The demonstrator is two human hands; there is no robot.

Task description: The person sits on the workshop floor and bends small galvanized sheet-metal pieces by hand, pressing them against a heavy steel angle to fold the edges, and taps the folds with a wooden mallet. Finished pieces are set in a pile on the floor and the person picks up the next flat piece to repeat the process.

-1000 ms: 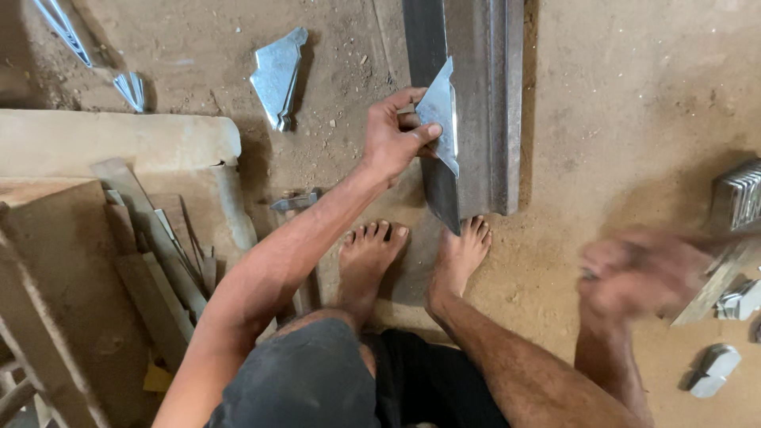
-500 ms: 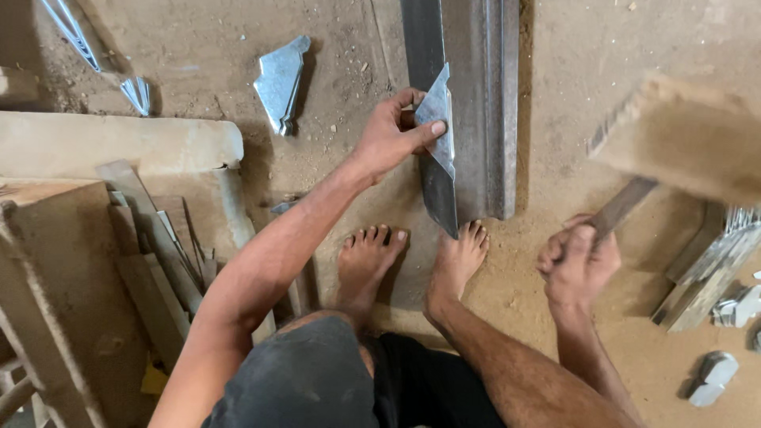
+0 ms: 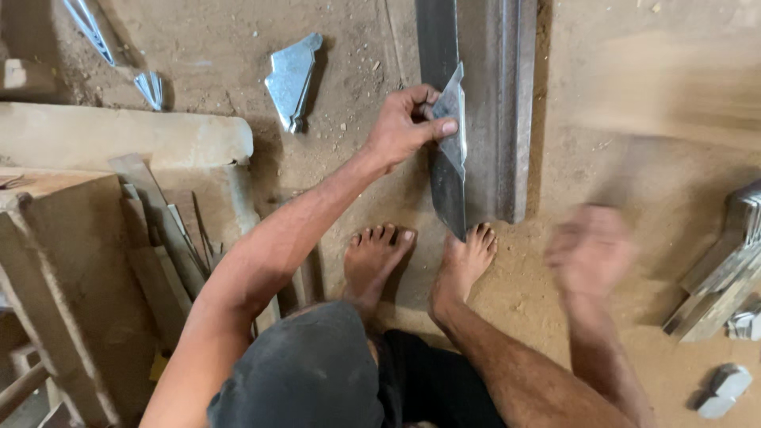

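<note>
My left hand [image 3: 400,127] grips a pointed piece of sheet metal [image 3: 449,170] and holds it upright on edge against a long steel rail [image 3: 491,95] lying on the dirt floor. My right hand [image 3: 590,254] is a blur at the right, closed on the handle of a wooden mallet [image 3: 674,95]. The mallet's head shows only as a pale smear above and to the right of the rail. My bare feet [image 3: 376,261] rest just below the rail's near end.
A cut sheet-metal piece [image 3: 292,79] lies on the floor left of the rail. Folded metal parts [image 3: 725,269] are stacked at the right edge. A stone slab [image 3: 119,139] and a wooden bench with scrap strips [image 3: 55,261] fill the left.
My right hand has come up from low at the right and swings the mallet, which is now blurred higher up. The left hand and the sheet piece have stayed on the rail.
</note>
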